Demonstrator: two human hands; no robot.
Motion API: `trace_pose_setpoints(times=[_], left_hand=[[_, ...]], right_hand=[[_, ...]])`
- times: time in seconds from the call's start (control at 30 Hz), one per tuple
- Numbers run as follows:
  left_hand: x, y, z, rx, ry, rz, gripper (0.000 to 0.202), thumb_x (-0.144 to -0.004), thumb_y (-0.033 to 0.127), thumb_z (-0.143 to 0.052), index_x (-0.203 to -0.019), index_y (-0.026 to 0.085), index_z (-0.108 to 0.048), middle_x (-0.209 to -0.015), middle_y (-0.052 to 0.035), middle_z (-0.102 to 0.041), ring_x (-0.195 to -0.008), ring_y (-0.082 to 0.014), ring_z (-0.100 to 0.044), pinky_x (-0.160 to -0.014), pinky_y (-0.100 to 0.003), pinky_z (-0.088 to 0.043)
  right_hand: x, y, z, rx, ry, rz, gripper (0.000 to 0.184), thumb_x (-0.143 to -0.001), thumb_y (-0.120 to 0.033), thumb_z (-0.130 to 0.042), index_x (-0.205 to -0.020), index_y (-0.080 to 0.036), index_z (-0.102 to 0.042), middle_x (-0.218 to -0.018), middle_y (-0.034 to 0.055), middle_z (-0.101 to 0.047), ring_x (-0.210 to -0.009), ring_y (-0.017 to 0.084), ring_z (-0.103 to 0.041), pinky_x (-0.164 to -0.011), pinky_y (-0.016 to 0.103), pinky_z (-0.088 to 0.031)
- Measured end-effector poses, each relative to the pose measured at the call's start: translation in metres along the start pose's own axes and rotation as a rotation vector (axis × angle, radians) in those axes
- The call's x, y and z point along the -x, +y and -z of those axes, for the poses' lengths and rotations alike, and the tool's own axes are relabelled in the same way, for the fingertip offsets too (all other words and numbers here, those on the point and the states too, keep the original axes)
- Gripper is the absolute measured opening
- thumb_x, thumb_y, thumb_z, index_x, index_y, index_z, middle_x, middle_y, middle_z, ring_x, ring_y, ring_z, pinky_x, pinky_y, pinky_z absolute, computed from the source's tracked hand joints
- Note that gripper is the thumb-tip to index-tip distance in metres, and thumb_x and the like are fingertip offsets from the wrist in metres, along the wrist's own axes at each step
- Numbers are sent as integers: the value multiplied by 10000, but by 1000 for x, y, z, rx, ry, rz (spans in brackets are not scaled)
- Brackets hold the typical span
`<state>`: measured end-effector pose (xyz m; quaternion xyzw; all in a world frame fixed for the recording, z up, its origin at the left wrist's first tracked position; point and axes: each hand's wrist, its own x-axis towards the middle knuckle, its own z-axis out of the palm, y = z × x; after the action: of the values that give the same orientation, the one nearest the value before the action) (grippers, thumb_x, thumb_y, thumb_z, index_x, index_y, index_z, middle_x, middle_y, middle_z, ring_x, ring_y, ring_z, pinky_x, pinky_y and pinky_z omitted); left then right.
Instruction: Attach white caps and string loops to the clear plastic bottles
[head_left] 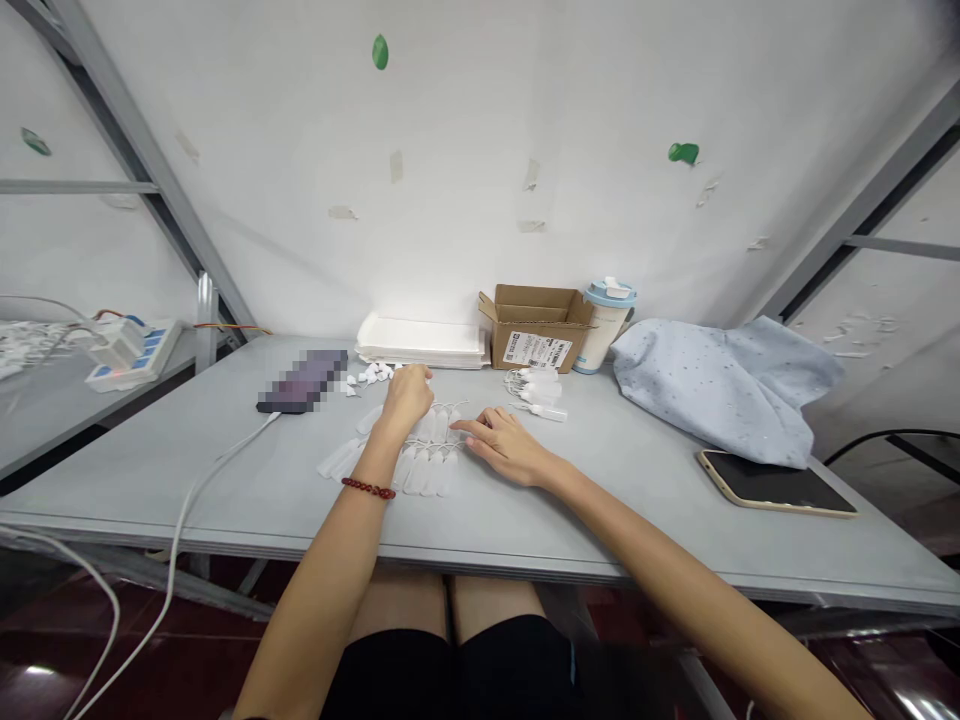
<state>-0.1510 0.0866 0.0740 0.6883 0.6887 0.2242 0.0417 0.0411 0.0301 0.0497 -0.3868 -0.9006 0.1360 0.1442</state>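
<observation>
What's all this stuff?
Table: one, grey, centre.
Scraps: three, green, wall.
Bars: several, grey, sides.
Power strip: one, white-blue, far left.
Blurred device: one, dark, left.
Cables: several, white, left.
Stack: one, white, near wall.
Box: one, brown, beside stack.
Cup: one, cream-blue, beside box.
Cloth: one, bluish, right.
Phone: one, black-gold, by cloth.
Bits: several, white, before stack.
Tubes: several, white, before box.
Clear pieces: many, whitish, centre.
Bracelet: one, red, left wrist.
Left hand: one, at clear pieces.
Right hand: one, fingers at clear pieces.

The left hand [409, 397] (wrist [381, 450] too) partly hides the translucent pieces [433, 474].
</observation>
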Motion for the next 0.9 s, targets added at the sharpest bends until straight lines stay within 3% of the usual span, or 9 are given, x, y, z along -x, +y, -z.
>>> trace_pose_setpoints(times=[0.3,0.6,0.73,0.9], left_hand=[[1,11,3,133,6,9,303,-801,157,-513,-1066,112,-652,-979,-105,-699,-924,-218,-641,-866,-290,-455],[0,11,-3,142,37,-5,297,-807,192,-506,-1054,96,-639,-967,-114,-691,-916,-214,-633,-866,-292,-447],[0,13,-4,184,37,0,266,-793,183,-518,-1009,103,-650,-955,-116,-693,-911,-223,-632,-866,-317,-452],[-1,14,-5,488,-22,45,164,-705,184,-618,-854,130,-659,-868,-82,-697,-861,-206,-637,-822,-313,-472]], right_hand=[[-1,1,-2,110,51,57,404,-964,-363,-248,-1250,-242,-506,-939,83,-519,-890,208,-457,-832,349,-348],[-2,0,0,124,33,44,401,-975,-353,-221,-1216,-223,-515,-907,73,-576,-845,192,-499,-785,324,-339],[-1,2,1,151,35,38,377,-975,-338,-245,-1118,-208,-568,-897,75,-580,-849,184,-519,-758,308,-334],[-2,12,1,147,70,13,312,-958,-278,-312,-1054,-180,-592,-855,78,-589,-814,180,-534,-731,286,-352]])
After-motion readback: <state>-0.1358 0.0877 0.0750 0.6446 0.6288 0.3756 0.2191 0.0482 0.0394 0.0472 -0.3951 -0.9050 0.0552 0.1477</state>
